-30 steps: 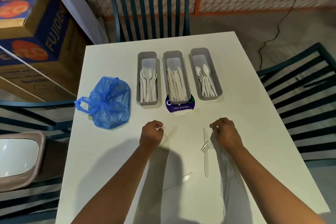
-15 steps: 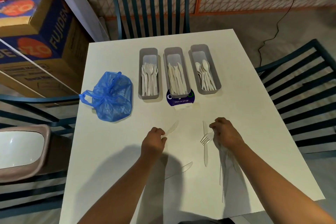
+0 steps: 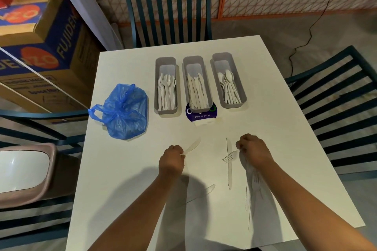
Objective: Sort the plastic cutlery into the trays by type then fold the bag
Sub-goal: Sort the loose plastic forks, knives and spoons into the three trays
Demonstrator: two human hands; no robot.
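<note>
Three grey trays stand in a row at the table's far middle: a fork tray [image 3: 165, 61], a knife tray [image 3: 193, 60] and a spoon tray [image 3: 222, 57], each with several white pieces. My left hand [image 3: 171, 160] pinches a white plastic knife [image 3: 192, 145] by its handle, blade pointing up and right. My right hand [image 3: 255, 152] holds a white fork [image 3: 229, 157], tines pointing left. Another knife [image 3: 229, 164] lies on the table under that fork. A crumpled blue plastic bag [image 3: 124, 112] sits left of the trays.
A purple round sticker [image 3: 201, 116] with a paper slip lies under the knife tray's near end. Dark green chairs [image 3: 169, 16] stand at the far, right and left sides. Cardboard boxes [image 3: 40, 47] are stacked at the left, and a pink bin [image 3: 26, 173] is beside the table.
My left hand has lifted the knife off the table and turned its blade up and right. My right hand has kept its hold on the fork, almost still.
</note>
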